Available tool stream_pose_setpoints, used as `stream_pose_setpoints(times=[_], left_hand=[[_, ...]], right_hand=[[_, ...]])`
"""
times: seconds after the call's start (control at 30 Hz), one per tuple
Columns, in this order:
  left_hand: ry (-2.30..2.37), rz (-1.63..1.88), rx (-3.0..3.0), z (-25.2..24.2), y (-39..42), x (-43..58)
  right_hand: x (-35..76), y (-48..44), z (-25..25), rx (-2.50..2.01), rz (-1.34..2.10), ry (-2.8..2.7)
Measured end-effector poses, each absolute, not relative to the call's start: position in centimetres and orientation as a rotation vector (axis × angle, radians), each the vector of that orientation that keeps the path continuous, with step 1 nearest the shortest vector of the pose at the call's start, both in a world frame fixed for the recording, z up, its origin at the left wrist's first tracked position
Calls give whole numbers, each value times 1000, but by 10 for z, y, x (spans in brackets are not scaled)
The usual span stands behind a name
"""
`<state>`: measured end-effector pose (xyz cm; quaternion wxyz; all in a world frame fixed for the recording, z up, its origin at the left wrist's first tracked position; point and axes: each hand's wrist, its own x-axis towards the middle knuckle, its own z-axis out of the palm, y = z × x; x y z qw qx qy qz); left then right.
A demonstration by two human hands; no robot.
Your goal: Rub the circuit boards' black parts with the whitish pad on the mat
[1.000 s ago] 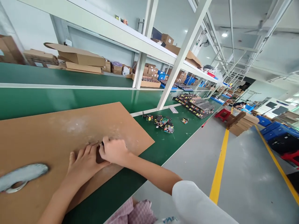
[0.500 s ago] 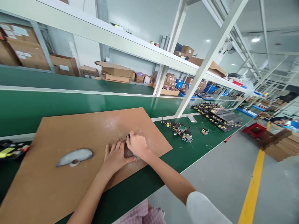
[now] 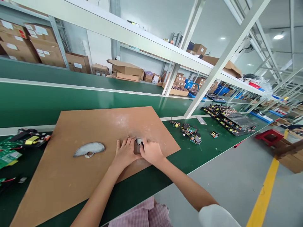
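- Grey piece (image 3: 139,141), mostly hidden: lies between both hands, just left of the right fingertips; long axis cannot be told.
- Right hand (image 3: 151,152): nearer; curled, knuckles up, apparently pinching a small dark object (image 3: 142,144), identity unclear.
- Left hand (image 3: 126,154): palm down, fingers spread forward; no grasp visible.
- Grey half-disc (image 3: 94,147): apart, left of left hand, on brown sheet (image 3: 68,183); long axis roughly crosswise.
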<state>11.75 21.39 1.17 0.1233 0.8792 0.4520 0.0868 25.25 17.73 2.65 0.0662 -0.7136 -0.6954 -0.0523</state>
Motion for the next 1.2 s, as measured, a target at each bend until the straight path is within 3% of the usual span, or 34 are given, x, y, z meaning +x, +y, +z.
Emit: stream_pose_setpoints(times=[0.3,0.73,1.2], left_hand=[[1387,303,2488,7,217,118],[1275,308,2423,8,213,118],[1575,516,2531,-13,194,158]], right_hand=[[270,196,22,-2084,-93,-2092],[329,168,21,-1596,555,-1816],[339,161,7,-1542,445,-1511]])
